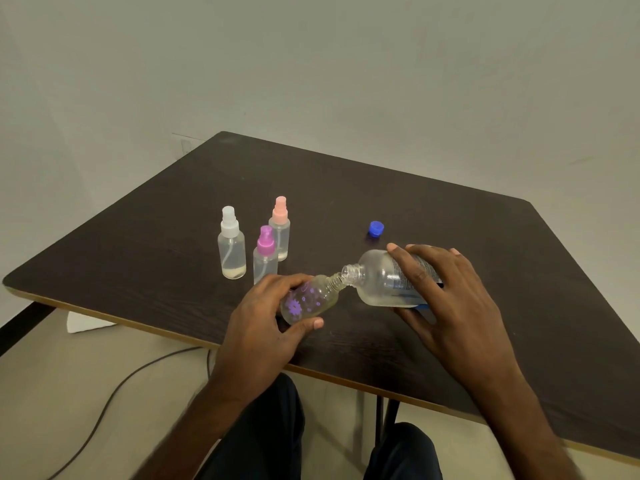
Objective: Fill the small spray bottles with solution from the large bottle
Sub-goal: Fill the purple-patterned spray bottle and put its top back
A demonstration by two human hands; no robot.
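Left hand [263, 323] gripping flowery little bottle [308, 301] mid-frame, right hand [446, 296] wrapping around and tipping big bottle [384, 278], mouths touching, blue cap [375, 228] lying above

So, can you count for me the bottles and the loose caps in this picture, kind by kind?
Capped small spray bottles: 3 (white-capped bottle, pink-capped bottle, purple-capped bottle)
Open flower-print small bottle, in left hand: 1
Large bottle, in right hand: 1
Loose blue cap: 1
Total: 6

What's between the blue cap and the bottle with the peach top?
Nothing. In the head view, only bare dark table lies between the blue cap and the peach-topped bottle.
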